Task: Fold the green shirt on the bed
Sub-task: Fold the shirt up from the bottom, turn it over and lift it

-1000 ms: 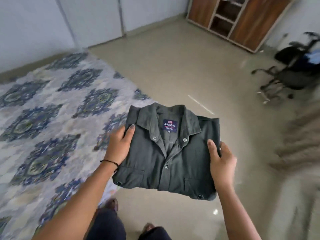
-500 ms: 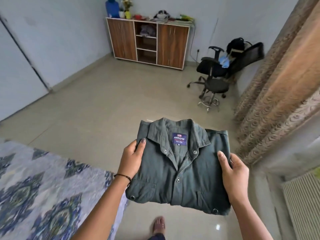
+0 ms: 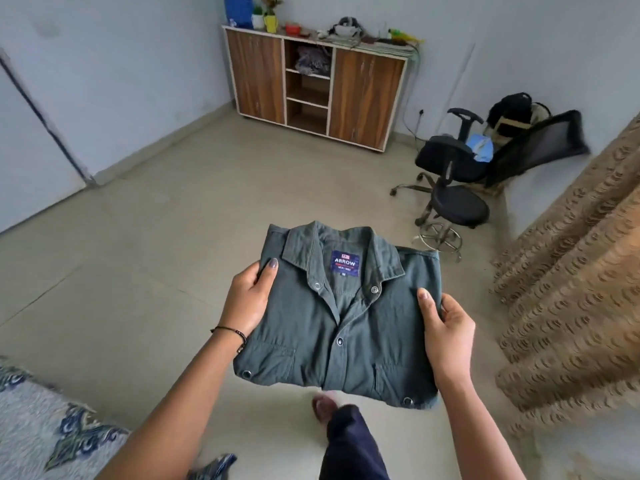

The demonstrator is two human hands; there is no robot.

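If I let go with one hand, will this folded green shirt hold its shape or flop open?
Probably flop: the green shirt is soft cloth, and its unsupported near edge already sags between the left hand and right hand. It looks light, pinched at the sides. The stacked layers would likely slide apart.

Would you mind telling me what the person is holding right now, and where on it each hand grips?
The folded green shirt: the left hand grips its left edge beside the collar, the right hand its right edge, thumbs on top.
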